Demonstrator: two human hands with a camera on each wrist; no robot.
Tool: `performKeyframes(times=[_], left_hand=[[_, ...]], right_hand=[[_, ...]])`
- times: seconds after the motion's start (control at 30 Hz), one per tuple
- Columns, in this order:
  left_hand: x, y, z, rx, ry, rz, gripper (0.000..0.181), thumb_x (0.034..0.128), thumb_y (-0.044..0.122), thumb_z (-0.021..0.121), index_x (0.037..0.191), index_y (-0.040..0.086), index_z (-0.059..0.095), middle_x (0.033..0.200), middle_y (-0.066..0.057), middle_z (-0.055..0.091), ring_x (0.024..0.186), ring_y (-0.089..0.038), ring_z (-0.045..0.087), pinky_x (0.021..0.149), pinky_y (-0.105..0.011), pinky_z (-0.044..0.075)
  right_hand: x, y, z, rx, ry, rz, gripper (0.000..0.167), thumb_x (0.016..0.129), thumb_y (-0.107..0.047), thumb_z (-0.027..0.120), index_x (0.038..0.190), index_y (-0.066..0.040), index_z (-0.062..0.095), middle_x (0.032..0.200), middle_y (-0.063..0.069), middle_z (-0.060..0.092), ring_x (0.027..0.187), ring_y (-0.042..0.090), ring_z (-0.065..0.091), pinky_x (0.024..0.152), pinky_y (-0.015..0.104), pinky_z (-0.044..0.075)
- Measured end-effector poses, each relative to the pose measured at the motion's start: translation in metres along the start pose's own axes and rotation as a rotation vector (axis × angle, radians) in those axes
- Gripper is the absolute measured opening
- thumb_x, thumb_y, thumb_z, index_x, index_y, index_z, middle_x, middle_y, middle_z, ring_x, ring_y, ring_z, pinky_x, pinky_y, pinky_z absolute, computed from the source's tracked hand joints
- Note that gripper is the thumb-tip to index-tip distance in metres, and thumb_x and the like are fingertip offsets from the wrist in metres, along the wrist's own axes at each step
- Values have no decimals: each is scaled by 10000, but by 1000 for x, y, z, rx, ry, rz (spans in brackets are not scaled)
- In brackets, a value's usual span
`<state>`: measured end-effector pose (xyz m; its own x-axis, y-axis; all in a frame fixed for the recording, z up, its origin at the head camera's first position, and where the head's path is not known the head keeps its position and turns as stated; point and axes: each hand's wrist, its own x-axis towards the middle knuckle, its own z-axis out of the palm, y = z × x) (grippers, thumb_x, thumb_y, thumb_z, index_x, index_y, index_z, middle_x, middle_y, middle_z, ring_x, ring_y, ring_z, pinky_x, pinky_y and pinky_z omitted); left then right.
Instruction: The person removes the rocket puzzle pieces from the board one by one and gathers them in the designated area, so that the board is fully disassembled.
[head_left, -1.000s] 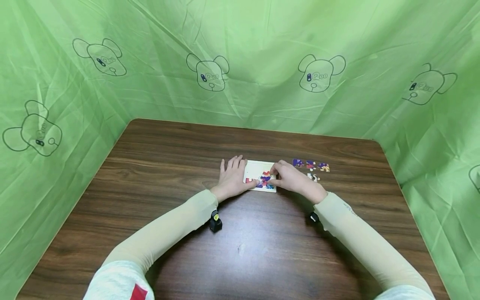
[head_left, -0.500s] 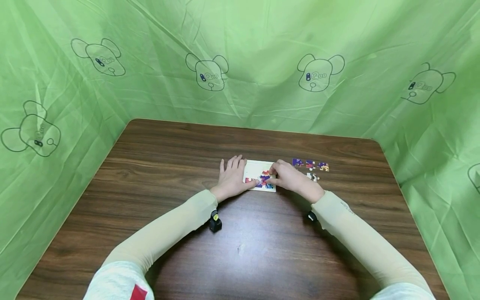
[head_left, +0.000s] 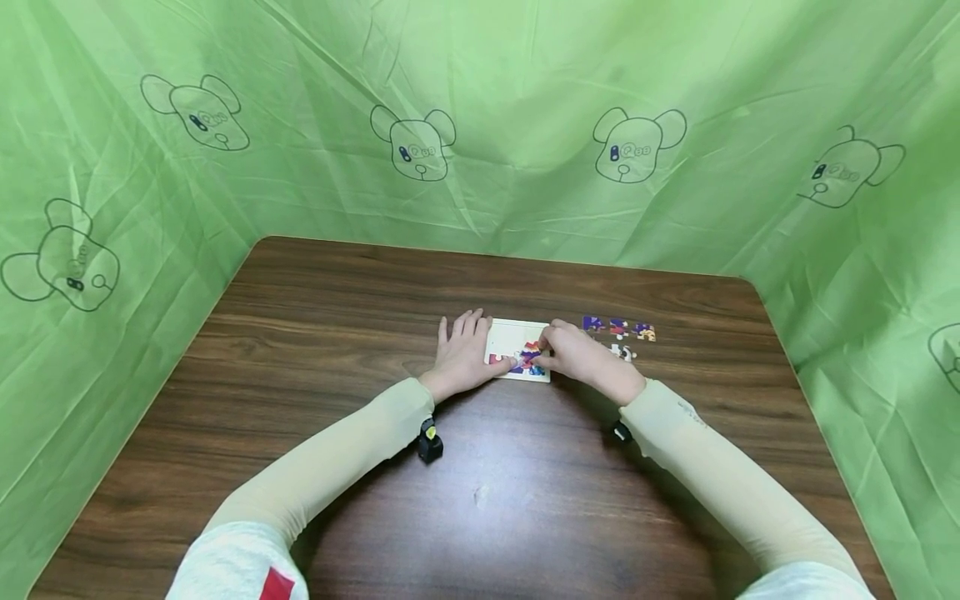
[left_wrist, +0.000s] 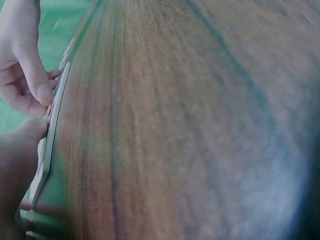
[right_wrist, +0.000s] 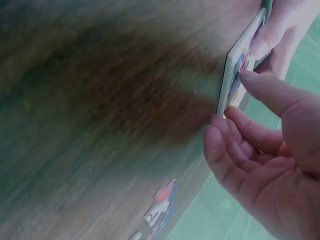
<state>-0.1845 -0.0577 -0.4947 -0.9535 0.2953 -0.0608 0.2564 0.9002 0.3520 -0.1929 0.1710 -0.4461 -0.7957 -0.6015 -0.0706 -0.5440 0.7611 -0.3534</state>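
Green sheet (head_left: pixel 510 204) around a brown table (head_left: pixel 480 550); left hand (head_left: pixel 461 357) and right hand (head_left: pixel 585 358) at a part-filled puzzle board (head_left: pixel 508 333).
The left hand lies spread, thumb over the board's near side. The right hand's fingers are bent, thumb at the board; whether they pinch anything, I cannot tell. The board lies flat between both hands, with laid pieces (head_left: pixel 529 357) along its near side and right; 4 loose pieces (head_left: pixel 618 327) lie farther right, 1 just beside the right hand. A sideways push by the right thumb could unseat the laid pieces; if the left hand eased off, the board might slide; a careless sweep could scatter the loose pieces.
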Motion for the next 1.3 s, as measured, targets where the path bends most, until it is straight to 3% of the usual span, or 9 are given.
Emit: performKeyframes(times=[0.37, 0.63, 1.03, 1.3], left_hand=[[1, -2, 2, 7, -3, 3, 976, 895, 722, 625, 1593, 89, 368, 1686, -123, 274, 1564, -306, 200, 1239, -640, 32], [0, -2, 0, -1, -10, 2, 978, 899, 734, 617, 1596, 95, 366, 1690, -119, 267, 1567, -305, 194, 1242, -636, 23], [1, -4, 1, -9, 0, 10, 997, 887, 751, 614, 1596, 92, 373, 1692, -127, 272, 1569, -315, 194, 1241, -634, 12], [-1, -3, 0, -11, 1, 13, 997, 893, 761, 598, 1598, 93, 373, 1691, -125, 276, 1569, -313, 197, 1241, -639, 21]], right_hand=[[-2, 9, 0, -8, 26, -56, 263, 898, -212, 816, 996, 18, 737, 949, 102, 649, 795, 200, 629, 769, 358, 586], [-15, 21, -12, 20, 82, -60, 260, 867, -184, 842, 973, 26, 732, 933, 111, 658, 795, 205, 602, 742, 372, 556], [-68, 69, -36, 90, 141, 48, 193, 896, -114, 801, 987, 33, 715, 944, 133, 666, 820, 246, 646, 728, 378, 551], [-107, 101, -48, 61, 172, 104, 165, 890, -70, 796, 978, 38, 708, 941, 132, 673, 822, 239, 661, 738, 396, 560]])
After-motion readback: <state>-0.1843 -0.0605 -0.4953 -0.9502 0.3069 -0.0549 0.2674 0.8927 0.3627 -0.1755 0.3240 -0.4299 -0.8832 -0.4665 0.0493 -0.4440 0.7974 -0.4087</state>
